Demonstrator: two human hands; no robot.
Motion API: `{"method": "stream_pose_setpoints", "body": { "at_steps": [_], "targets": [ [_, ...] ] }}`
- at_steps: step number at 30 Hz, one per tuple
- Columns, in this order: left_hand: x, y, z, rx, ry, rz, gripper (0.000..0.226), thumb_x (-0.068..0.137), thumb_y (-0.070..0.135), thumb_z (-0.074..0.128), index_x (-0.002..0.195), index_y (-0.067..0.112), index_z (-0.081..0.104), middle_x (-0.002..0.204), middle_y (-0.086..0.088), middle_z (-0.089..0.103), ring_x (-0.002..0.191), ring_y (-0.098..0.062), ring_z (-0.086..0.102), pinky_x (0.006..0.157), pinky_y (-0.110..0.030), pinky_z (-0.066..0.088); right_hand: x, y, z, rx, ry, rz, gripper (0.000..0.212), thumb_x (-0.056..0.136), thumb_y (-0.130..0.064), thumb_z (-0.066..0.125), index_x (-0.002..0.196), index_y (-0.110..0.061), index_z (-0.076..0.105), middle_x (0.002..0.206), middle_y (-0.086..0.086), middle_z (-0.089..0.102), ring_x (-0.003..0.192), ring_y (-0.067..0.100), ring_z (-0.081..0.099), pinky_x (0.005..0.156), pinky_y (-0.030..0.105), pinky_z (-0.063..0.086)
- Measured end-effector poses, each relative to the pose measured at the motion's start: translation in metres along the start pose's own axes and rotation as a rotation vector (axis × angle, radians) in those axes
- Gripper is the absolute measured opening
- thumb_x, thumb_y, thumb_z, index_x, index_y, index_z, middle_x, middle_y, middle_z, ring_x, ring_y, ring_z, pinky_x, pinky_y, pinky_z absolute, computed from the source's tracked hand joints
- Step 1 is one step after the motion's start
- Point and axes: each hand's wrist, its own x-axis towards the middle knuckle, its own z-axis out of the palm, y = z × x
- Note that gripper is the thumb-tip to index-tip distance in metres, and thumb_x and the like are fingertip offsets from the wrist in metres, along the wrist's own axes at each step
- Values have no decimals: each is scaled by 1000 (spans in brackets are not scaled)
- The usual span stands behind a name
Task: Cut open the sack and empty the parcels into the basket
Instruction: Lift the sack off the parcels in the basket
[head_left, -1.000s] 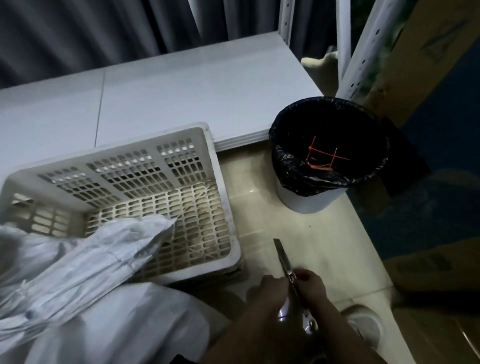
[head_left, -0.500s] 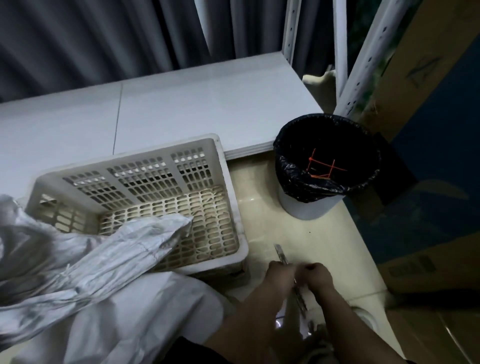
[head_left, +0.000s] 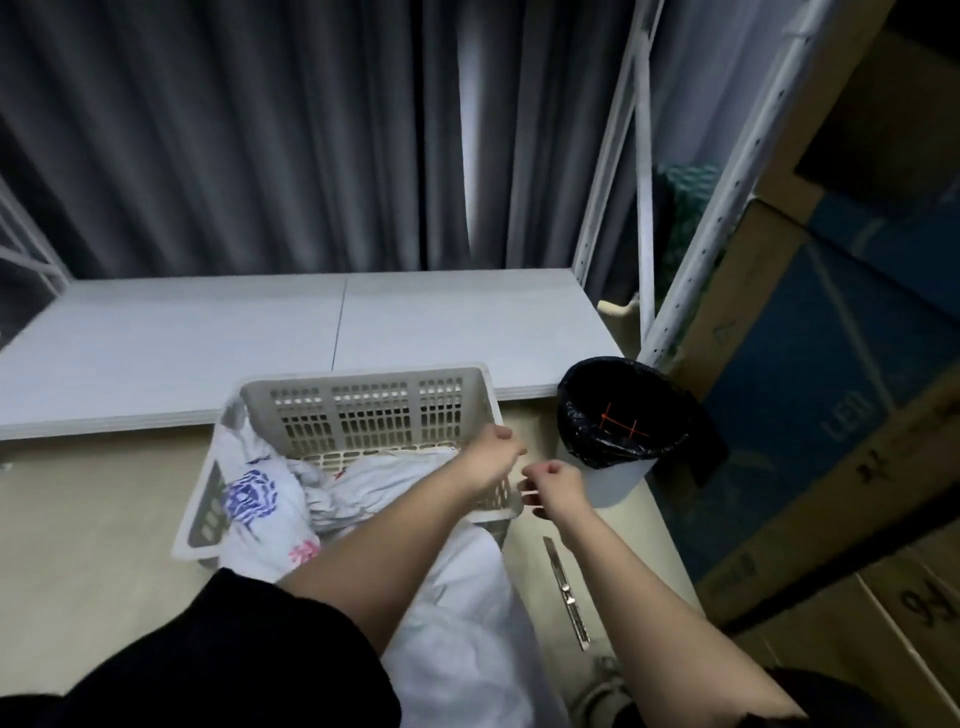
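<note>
White woven plastic sack (head_left: 457, 613) spills from six o'clock into the beige slotted plastic basket (head_left: 363, 410). Left hand (head_left: 491, 457) curls over its right rim; right hand (head_left: 556, 486) pinches a thin pale strip. Metal utility knife (head_left: 566, 592) lies at five o'clock.

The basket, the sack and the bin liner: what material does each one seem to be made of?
The cream slotted basket looks like rigid moulded plastic with a matt finish: even slots, thick rim. The white printed sack seems woven plastic or thin fabric, since it crumples into soft folds. The black bin liner looks like thin glossy plastic film, wrinkled over the bin's rim.
</note>
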Motion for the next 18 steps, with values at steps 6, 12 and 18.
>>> {"method": "stream_pose_setpoints", "body": {
  "at_steps": [6, 12, 18],
  "targets": [
    [-68, -8, -92, 27, 193, 90, 20, 92, 6, 47, 105, 3, 61, 83, -5, 58, 83, -19, 54, 73, -27, 41, -85, -50, 81, -83, -218, -188, 14, 92, -14, 50, 79, -14, 56, 71, 6, 62, 58, 16, 56, 48, 17, 47],
    [-114, -51, -178, -133, 600, 138, 26, 90, -3, 42, 96, 5, 67, 103, -20, 69, 104, -33, 64, 98, -41, 48, -162, -67, 158, -632, -283, -474, 54, 83, -49, 54, 127, -18, 46, 130, 9, 56, 116, 30, 55, 93, 38, 44],
    [-148, -82, -211, -97, 631, -304, 41, 90, 30, 52, 117, -1, 59, 123, -19, 60, 111, -34, 57, 84, -32, 48, -207, -46, 217, -1033, -190, -643, 99, 80, -51, 62, 151, -23, -1, 156, 15, 8, 127, 35, 38, 99, 44, 36]
  ]
}}
